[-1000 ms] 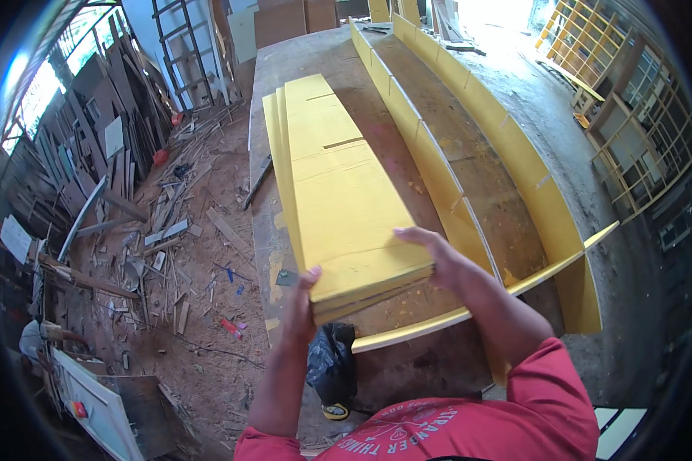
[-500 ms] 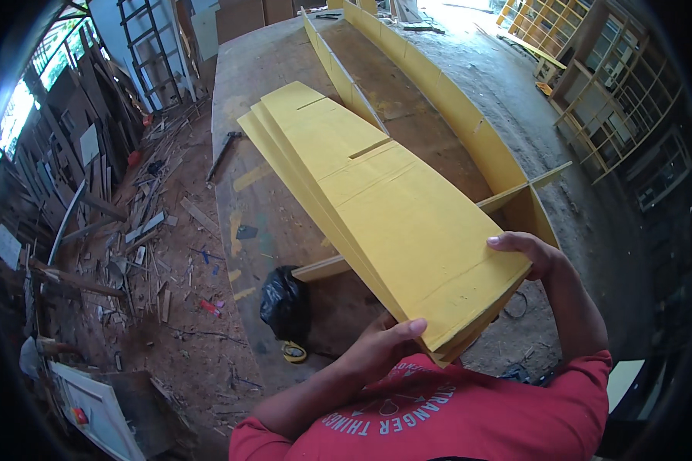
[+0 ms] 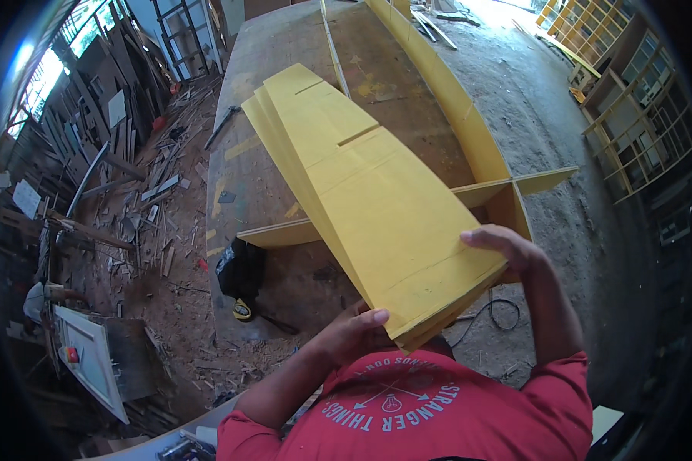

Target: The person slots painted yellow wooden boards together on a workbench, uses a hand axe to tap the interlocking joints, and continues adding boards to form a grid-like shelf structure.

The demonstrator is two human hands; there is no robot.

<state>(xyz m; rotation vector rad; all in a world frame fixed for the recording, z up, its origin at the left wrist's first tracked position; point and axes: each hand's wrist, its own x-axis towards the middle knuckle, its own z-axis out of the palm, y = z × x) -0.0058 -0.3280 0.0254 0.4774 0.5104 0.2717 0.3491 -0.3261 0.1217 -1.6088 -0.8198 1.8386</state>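
Note:
Between my two hands is a small stack of long yellow wooden panels (image 3: 400, 215), slightly fanned along their left edges. The top panel has two narrow slots cut into its right edge. My left hand (image 3: 357, 332) grips the near left corner, thumb on top and fingers underneath. At the near right corner my right hand (image 3: 507, 247) is closed the same way, its fingers mostly hidden below. The stack is held above a wooden worktable (image 3: 246, 180), its far end pointing away and to the left. Beneath it stands a partly assembled frame of yellow boards (image 3: 461, 115), crossing at a joint on the right.
A black plastic bag (image 3: 241, 265) and a yellow tape measure (image 3: 242, 309) sit at the table's near left. A hammer-like tool (image 3: 221, 127) lies by the left edge. Wood scraps (image 3: 161, 192) litter the floor, and a black cable (image 3: 494, 311) curls at right.
The panels and both hands have shifted slightly left and farther away in view. More of the crossing board and of the cable now shows. Both hands keep their hold.

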